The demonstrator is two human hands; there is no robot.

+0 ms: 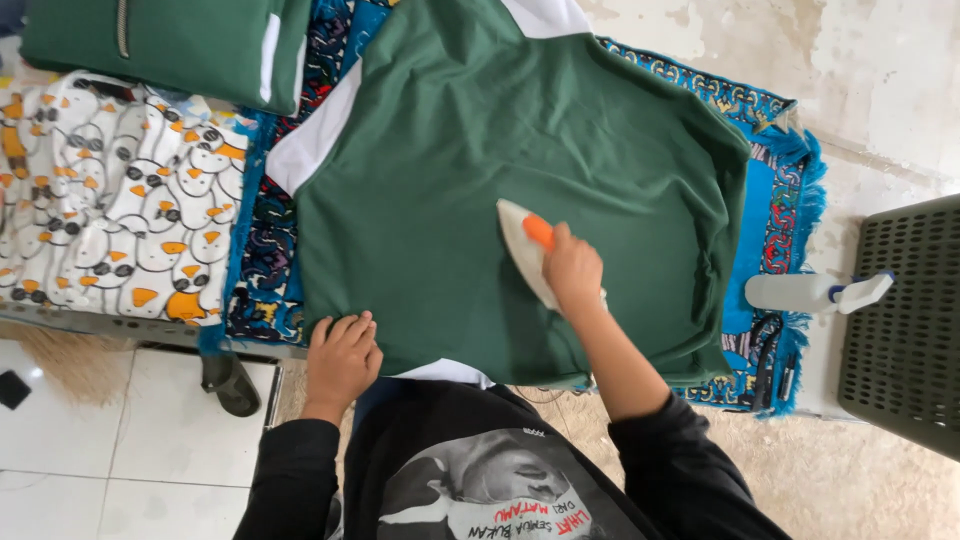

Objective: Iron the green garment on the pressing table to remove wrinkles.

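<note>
Iron on the green shirt!
Right hand (pixel 572 270) grips the iron (pixel 527 250) mid-shirt; left hand (pixel 342 355) lies open, flat on the green shirt (pixel 480 140)'s near hem; spray bottle (pixel 815 292) sits right of it.

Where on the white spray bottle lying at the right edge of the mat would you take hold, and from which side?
Take the spray bottle around its plain cylindrical body, coming down from above. It lies on its side with the nozzle end pointing right, toward the grey perforated basket, so the smooth body on the left is the free part and probably gives the steadiest hold.
</note>
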